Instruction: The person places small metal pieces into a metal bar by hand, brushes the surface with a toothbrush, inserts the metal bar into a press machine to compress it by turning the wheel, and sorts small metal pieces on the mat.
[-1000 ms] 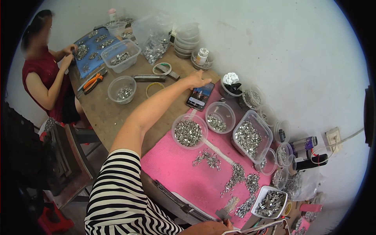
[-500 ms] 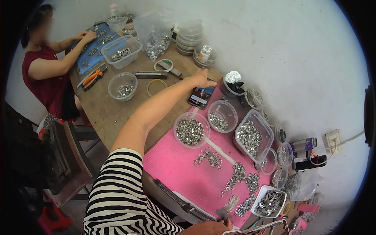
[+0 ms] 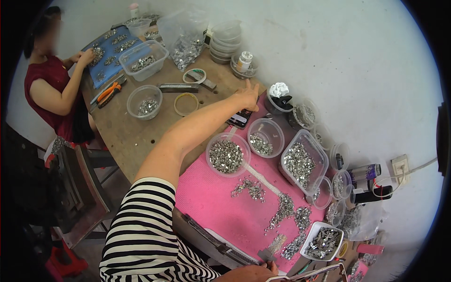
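Observation:
My left hand reaches out over the phone, fingers spread and nothing held, and covers much of its screen. The phone lies at the far corner of the pink mat. At the lower edge my right hand, only partly in view, has its fingers closed at a flat grey plate. Small silvery pieces lie in loose heaps on the mat beyond it. A round clear tub full of such pieces stands below my left forearm.
Clear containers stand along the wall, among them a rectangular tub. A white tray of silvery parts is at the right. On the brown table are pliers and tape rings. A co-worker sits at a blue mat.
My left hand has moved slightly right and nearer, from pointing to spread fingers, and hides more of the phone. The co-worker's hands have drawn back toward the body. My right hand stays put.

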